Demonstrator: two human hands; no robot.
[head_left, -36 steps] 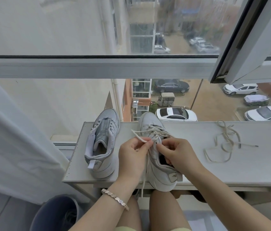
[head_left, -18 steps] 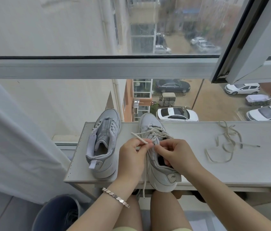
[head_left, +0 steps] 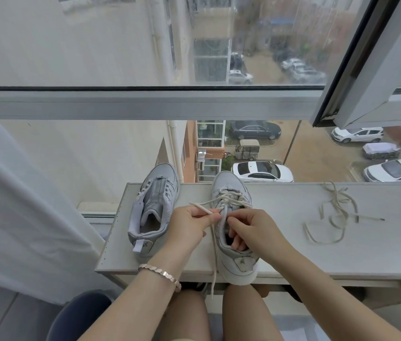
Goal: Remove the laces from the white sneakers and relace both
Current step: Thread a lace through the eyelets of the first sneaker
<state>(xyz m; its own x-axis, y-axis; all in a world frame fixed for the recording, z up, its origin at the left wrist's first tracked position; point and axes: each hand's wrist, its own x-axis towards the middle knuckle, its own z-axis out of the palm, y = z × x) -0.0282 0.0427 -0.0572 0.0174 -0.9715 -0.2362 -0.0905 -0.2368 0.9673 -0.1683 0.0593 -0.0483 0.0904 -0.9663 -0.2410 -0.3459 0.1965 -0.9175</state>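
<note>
Edged slightly lower since before, our left hand (head_left: 189,227) pinches the lace (head_left: 200,208) taut to thread it, while our right hand (head_left: 253,230) curls into the sneaker (head_left: 229,183) mid-frame, steadying it on the shelf (head_left: 280,242).

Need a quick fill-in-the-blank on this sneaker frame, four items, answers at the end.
1. The left hand pinches one end of the ___ threaded through the laced sneaker.
2. The unlaced sneaker stands to the ___ of it.
3. A loose lace lies on the shelf to the ___ of both sneakers.
4. The bracelet is on the ___ wrist.
Answers: lace; left; right; left.
</note>
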